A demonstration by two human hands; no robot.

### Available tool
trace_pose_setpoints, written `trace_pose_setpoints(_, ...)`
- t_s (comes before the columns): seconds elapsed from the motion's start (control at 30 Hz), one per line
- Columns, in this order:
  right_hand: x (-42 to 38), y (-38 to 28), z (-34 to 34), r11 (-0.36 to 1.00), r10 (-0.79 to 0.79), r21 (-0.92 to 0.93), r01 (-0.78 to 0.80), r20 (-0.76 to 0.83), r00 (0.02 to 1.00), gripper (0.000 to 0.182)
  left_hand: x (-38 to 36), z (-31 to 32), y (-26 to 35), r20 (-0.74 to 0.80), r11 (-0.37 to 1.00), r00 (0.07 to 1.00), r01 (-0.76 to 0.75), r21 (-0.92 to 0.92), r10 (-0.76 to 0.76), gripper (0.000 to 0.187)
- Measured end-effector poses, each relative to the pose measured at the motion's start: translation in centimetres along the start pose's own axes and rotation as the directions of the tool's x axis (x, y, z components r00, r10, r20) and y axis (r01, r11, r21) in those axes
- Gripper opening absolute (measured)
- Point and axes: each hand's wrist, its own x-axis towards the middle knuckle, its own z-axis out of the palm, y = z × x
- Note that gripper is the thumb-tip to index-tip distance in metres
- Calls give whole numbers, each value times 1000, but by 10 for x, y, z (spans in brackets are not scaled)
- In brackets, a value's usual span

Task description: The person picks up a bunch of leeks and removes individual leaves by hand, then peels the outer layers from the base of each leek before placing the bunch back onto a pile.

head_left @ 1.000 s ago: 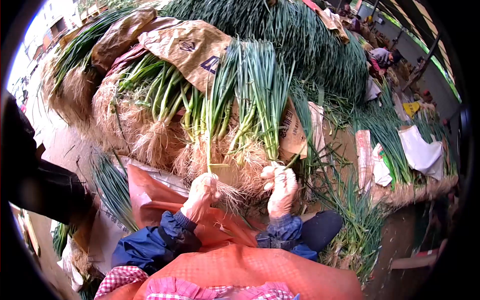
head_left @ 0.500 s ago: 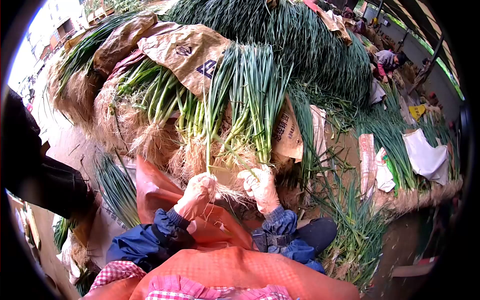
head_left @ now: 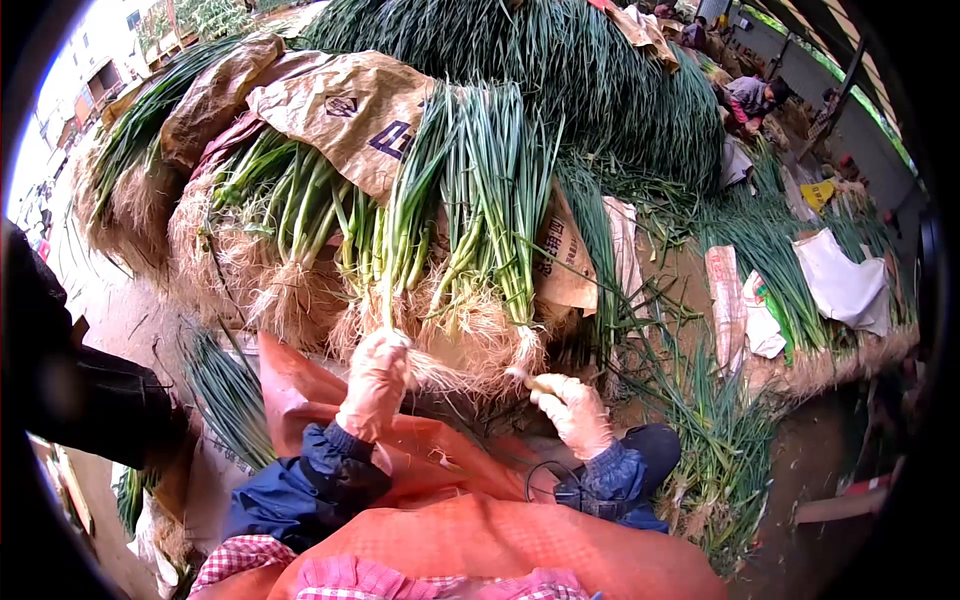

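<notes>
My gloved left hand [head_left: 374, 388] is closed round the lower end of a green onion [head_left: 388, 300], whose stalk rises upright above the fist. Pale roots trail to the right of that fist. To the right, over the lap, my gloved right hand [head_left: 578, 415] is closed with its fingertips together. A small pale, blurred piece [head_left: 520, 377] sticks out at those fingertips, and I cannot tell what it is. Just beyond both hands, a bunch of green onions [head_left: 495, 200] leans with roots toward me and leaves pointing away.
Printed sacks [head_left: 345, 115] lie over more onion bundles at left. A large heap of onion leaves [head_left: 620, 110] stands behind. Loose onions [head_left: 715, 450] cover the ground at right. An orange apron [head_left: 470, 540] covers my lap. Another person [head_left: 752, 98] crouches far right.
My hands have moved apart: the right went right and down toward me, the left slightly left. A pale leafy strip between them no longer shows. The view shifted a little.
</notes>
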Motion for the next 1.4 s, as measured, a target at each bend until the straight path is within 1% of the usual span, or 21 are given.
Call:
trace_pose_setpoints(0.03, 6, -2, -11, 751, -300, -629, 199, -57, 952, 32, 7, -11, 6, 2, 978, 985, -170, 123, 172, 6)
trace_pose_setpoints(0.1, 38, 16, -8, 897, -232, -425, 121, -221, 947, 52, 12, 11, 28, -131, 961, 978, -186, -203, 162, 4)
trace_pose_setpoints(0.17, 88, 47, 35, 997, 62, 56, -44, -366, 929, 41, 12, -2, 33, 90, 892, 989, -64, -447, 117, 8)
trace_pose_setpoints(0.23, 132, 78, 51, 978, 209, 24, -208, -169, 963, 28, 13, -19, 34, 245, 807, 967, 86, -585, 74, 7)
trace_pose_setpoints(0.3, 133, 18, 35, 990, -136, -25, 136, -345, 929, 21, 2, -21, 48, 253, 751, 959, 75, -656, 125, 8)
trace_pose_setpoints(0.4, 123, -49, 17, 973, -170, -204, 108, -321, 931, 26, 3, -34, 41, 232, 729, 971, 111, -675, 67, 20)
trace_pose_setpoints(0.5, 114, -78, 43, 862, -271, -493, 115, -257, 928, 22, 1, -13, 30, 162, 822, 985, 144, -551, -65, 11)
trace_pose_setpoints(0.53, 112, -74, 55, 851, -395, -414, 323, -100, 913, 24, 2, -11, 22, 71, 890, 988, 152, -431, -135, 11)
trace_pose_setpoints(0.57, 118, -47, 73, 841, -295, -450, 302, 87, 951, 23, 4, -14, 13, -30, 939, 982, 171, -300, -188, 11)
trace_pose_setpoints(0.63, 103, -9, 93, 833, -491, -327, 446, -66, 869, 26, 0, -24, 11, 41, 909, 979, 201, -366, -200, 15)
trace_pose_setpoints(0.7, 88, -40, 87, 942, -334, -129, 310, -264, 905, 23, 2, -46, -2, 74, 926, 981, 192, -326, -177, 16)
trace_pose_setpoints(0.83, 129, -77, 91, 758, -373, -649, 68, -345, 861, 13, -12, -32, 7, -29, 963, 990, 126, -237, -137, 17)
trace_pose_setpoints(0.9, 156, -55, 99, 561, -264, -810, 171, 21, 964, 18, -21, -33, 6, -27, 979, 999, 40, -202, -46, 17)
trace_pose_setpoints(0.93, 159, -57, 104, 637, 86, -766, -85, -39, 996, 20, -19, -36, 11, -13, 984, 1000, -22, -177, 20, 17)
trace_pose_setpoints(1.03, 121, -74, 96, 881, -230, -447, 155, -120, 966, 25, -28, -24, 25, -90, 995, 996, 15, 99, -7, 20)
trace_pose_setpoints(1.07, 115, -80, 99, 984, -115, -145, 102, -80, 990, 28, -28, -18, 20, -13, 993, 999, 43, 111, -41, 18)
trace_pose_setpoints(1.1, 116, -76, 105, 974, -219, -82, 213, -75, 973, 29, -31, -11, 14, 21, 986, 989, 147, 76, -148, 17)
trace_pose_setpoints(1.17, 105, -85, 115, 971, -194, 138, 196, -29, 981, 27, -29, -7, -5, 198, 986, 978, 29, 164, -62, 19)
trace_pose_setpoints(1.23, 94, -84, 121, 911, -403, -107, 397, -41, 914, 28, -21, -7, -28, 193, 1000, 981, 16, -21, -12, 17)
trace_pose_setpoints(1.3, 75, -94, 117, 838, -396, -423, 346, -35, 917, 27, -23, -1, -24, 135, 994, 991, 17, -109, -3, 17)
trace_pose_setpoints(1.4, 57, -92, 93, 846, -293, -432, 313, 115, 949, 21, -27, -2, -24, 274, 999, 961, -14, -40, 24, 13)
